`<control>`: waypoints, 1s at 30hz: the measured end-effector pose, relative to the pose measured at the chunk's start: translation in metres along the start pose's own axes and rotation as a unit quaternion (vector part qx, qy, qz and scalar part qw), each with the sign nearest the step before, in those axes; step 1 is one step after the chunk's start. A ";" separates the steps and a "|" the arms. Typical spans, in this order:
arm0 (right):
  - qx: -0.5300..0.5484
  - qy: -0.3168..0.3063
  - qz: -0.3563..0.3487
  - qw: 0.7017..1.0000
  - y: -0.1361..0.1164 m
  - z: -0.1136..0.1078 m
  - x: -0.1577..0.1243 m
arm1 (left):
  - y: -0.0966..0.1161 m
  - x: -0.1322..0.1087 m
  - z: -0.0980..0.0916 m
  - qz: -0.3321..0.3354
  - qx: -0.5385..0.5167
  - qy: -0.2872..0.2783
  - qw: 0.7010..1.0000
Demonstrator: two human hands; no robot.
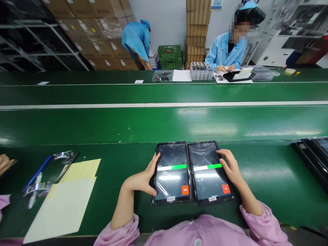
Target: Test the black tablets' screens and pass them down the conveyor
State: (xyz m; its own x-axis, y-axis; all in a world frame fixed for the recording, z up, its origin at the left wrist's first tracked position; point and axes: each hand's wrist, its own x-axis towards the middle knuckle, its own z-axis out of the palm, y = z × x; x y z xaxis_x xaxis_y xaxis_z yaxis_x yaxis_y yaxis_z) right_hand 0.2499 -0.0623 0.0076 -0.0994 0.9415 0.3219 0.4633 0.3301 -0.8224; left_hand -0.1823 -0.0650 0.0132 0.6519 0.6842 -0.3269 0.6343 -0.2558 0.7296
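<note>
Two black tablets lie side by side, face up, on the green bench. My left hand [145, 179] rests along the left edge of the left tablet [171, 181], thumb and fingers spread apart. At the right tablet [208, 184], my right hand [230, 166] touches the upper right edge with its fingertips, fingers stretched out. Both screens are lit, each with a white and green bar across the middle and an orange-red square at the lower right. A small white label sits at the bottom of each tablet.
Left of me lie pale yellow sheets [66, 198], a blue pen [37, 173] and a clear-wrapped item. More dark tablets [312, 160] are stacked at the far right. Beyond the green belt [153, 124], a co-worker [227, 51] sits and another person [137, 39] bends over.
</note>
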 end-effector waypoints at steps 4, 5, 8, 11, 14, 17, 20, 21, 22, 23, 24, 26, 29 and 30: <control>-0.095 -0.198 -0.110 0.969 -0.035 0.004 -0.016 | 0.009 -0.003 0.016 -0.046 -0.085 0.073 0.993; -0.122 -0.232 -0.138 0.955 -0.041 0.005 -0.022 | 0.010 -0.004 0.023 -0.055 -0.116 0.109 0.986; -0.166 -0.256 -0.206 0.930 -0.053 0.010 -0.038 | 0.013 -0.009 0.042 -0.054 -0.200 0.197 0.958; -0.169 -0.230 -0.245 0.927 -0.057 0.014 -0.047 | 0.011 -0.016 0.059 -0.035 -0.232 0.218 0.947; -0.167 -0.199 -0.271 0.927 -0.056 0.018 -0.048 | 0.005 -0.020 0.071 -0.014 -0.237 0.219 0.947; -0.137 -0.176 -0.267 0.938 -0.055 0.019 -0.044 | -0.001 -0.020 0.077 0.013 -0.265 0.225 0.938; -0.077 -0.178 -0.204 0.959 -0.055 0.017 -0.041 | -0.004 -0.019 0.079 0.033 -0.291 0.228 0.929; -0.060 -0.185 -0.187 0.963 -0.055 0.015 -0.040 | -0.003 -0.019 0.079 0.037 -0.293 0.225 0.929; -0.051 -0.195 -0.179 0.963 -0.056 0.014 -0.040 | -0.002 -0.019 0.078 0.039 -0.292 0.220 0.930; -0.052 -0.203 -0.180 0.961 -0.057 0.012 -0.041 | -0.001 -0.019 0.078 0.039 -0.289 0.216 0.932; -0.062 -0.210 -0.191 0.957 -0.057 0.011 -0.041 | 0.000 -0.019 0.077 0.038 -0.286 0.212 0.934; -0.094 -0.216 -0.221 0.946 -0.058 0.011 -0.043 | 0.003 -0.019 0.076 0.035 -0.282 0.207 0.936; -0.126 -0.202 -0.247 0.939 -0.057 0.015 -0.045 | 0.003 -0.020 0.075 0.031 -0.282 0.197 0.938; -0.128 -0.193 -0.244 0.942 -0.056 0.016 -0.046 | 0.003 -0.020 0.075 0.032 -0.283 0.195 0.938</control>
State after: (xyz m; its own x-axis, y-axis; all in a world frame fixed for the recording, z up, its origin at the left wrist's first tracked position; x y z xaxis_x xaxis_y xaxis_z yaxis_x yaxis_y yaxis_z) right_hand 0.2144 -0.1226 0.0314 -0.6452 0.6524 0.3977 0.4712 0.7494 -0.4651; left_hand -0.1624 -0.1308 -0.0233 0.4088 0.9063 -0.1077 0.2042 0.0243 0.9786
